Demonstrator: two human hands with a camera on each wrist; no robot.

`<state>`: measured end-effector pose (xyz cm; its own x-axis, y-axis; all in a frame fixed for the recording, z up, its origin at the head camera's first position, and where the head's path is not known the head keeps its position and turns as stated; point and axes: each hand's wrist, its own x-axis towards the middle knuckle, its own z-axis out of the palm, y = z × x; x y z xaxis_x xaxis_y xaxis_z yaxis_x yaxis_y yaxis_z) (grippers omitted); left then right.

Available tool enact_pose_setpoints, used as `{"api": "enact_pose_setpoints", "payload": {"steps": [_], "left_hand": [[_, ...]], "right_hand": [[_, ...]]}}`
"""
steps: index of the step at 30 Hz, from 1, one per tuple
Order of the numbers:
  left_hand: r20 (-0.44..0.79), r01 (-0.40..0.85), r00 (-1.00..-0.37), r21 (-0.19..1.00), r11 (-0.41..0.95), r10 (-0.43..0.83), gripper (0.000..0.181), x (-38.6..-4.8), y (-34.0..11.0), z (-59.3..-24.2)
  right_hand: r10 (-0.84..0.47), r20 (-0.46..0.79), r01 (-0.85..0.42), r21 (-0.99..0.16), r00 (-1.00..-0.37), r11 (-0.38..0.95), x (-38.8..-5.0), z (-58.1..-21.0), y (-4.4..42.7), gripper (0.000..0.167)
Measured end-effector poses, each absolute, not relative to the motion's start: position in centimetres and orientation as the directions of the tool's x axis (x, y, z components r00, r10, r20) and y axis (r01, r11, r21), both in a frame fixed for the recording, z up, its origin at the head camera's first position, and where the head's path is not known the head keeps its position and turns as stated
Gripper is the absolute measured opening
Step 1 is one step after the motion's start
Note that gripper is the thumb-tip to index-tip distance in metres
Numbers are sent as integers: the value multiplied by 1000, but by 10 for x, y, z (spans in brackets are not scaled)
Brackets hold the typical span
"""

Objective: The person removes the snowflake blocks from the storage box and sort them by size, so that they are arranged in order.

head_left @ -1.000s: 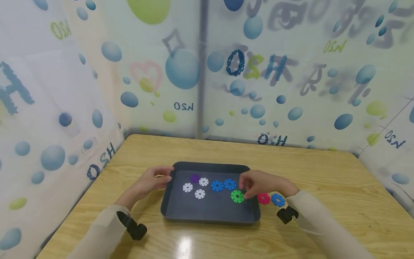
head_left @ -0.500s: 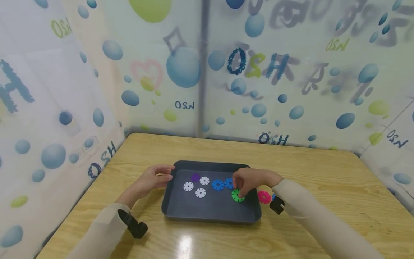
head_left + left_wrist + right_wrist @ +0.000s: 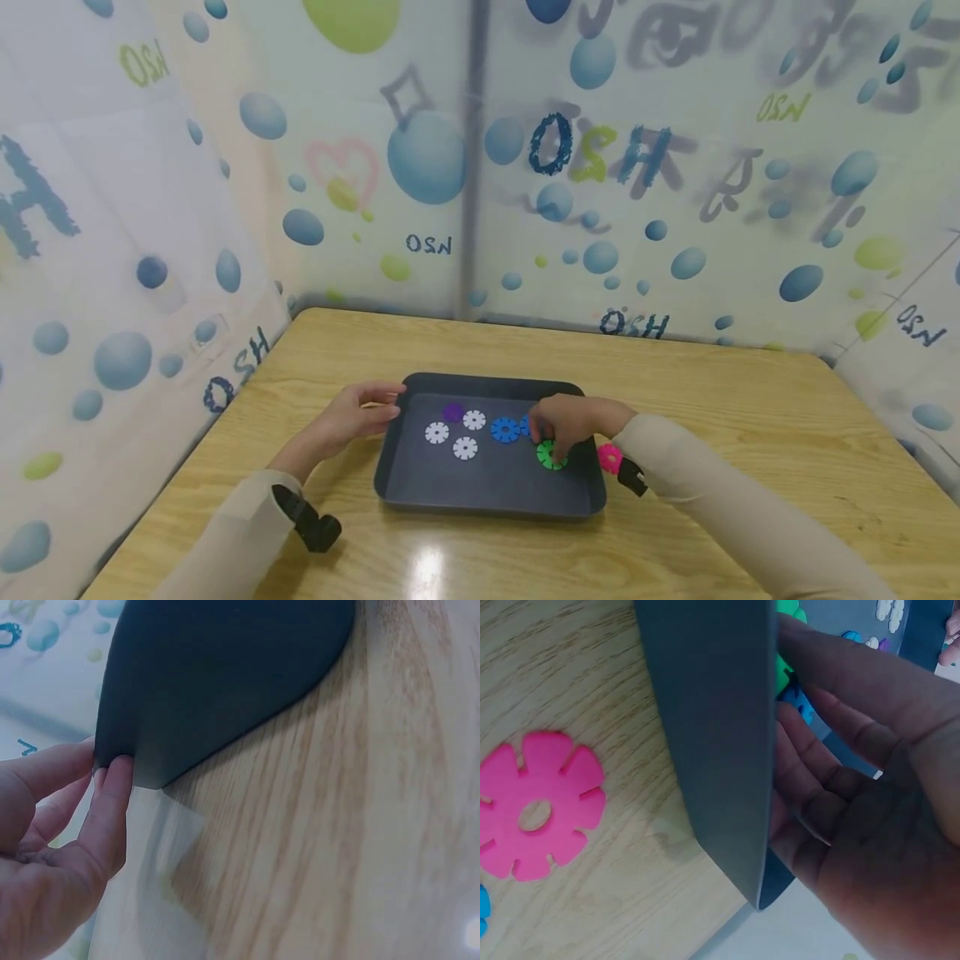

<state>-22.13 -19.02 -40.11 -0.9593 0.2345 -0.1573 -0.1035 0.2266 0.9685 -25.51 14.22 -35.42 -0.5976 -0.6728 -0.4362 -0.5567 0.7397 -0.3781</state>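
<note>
A dark grey tray [image 3: 480, 490] lies on the table in the head view. My left hand [image 3: 358, 413] holds its far left corner, thumb and fingers on the rim. Inside the tray, my right hand [image 3: 572, 418] has thumb and index finger at a green snowflake disc [image 3: 545, 461], a flat notched plastic piece that the thumb partly covers. Its other fingers are curled. To the left are two blue discs, one whole [image 3: 497, 432] and one partly hidden [image 3: 524, 427] by the fingers. Three white discs [image 3: 442, 437] and a purple disc [image 3: 453, 412] lie further left.
Just outside the tray's right wall, a pink disc [image 3: 574, 787] lies on the wooden table [image 3: 712, 392]. The edge of another blue disc [image 3: 483, 911] shows in the right wrist view. A printed curtain [image 3: 675, 208] stands behind the table.
My right hand has moved left over the green disc, its index finger now covering part of a blue disc. The right forearm now hides the outer blue disc in the head view.
</note>
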Motion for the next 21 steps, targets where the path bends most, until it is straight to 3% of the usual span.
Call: {"api": "enact_pose_setpoints", "payload": {"steps": [21], "left_hand": [[-167,-112,-959,966,235,228,43,-221,-190,-400]], "right_hand": [[-706,-426,-616,-350,-567,706,-260,-361,144,29]]}}
